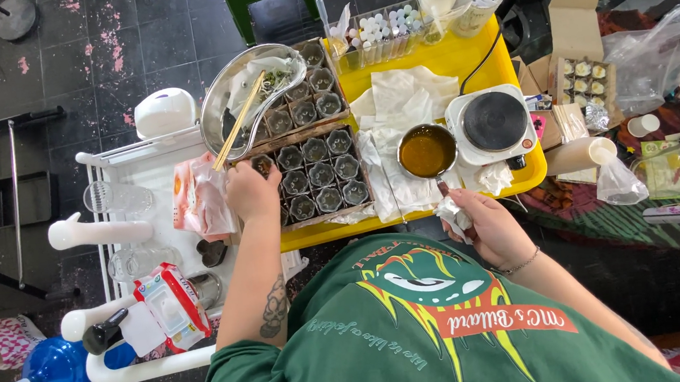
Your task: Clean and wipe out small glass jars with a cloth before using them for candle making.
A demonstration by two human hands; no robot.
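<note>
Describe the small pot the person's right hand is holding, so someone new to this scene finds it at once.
Start at the yellow tray. Just left of the white hotplate sits a small metal pot, its handle gripped through a tissue by the right hand. It alone holds amber liquid; the neighbouring small cups hold dark contents.

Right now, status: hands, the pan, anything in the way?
Left hand on a small jar in the tray. Right hand holds the pan handle through tissue. Pan beside hot plate, above paper towels.
</note>
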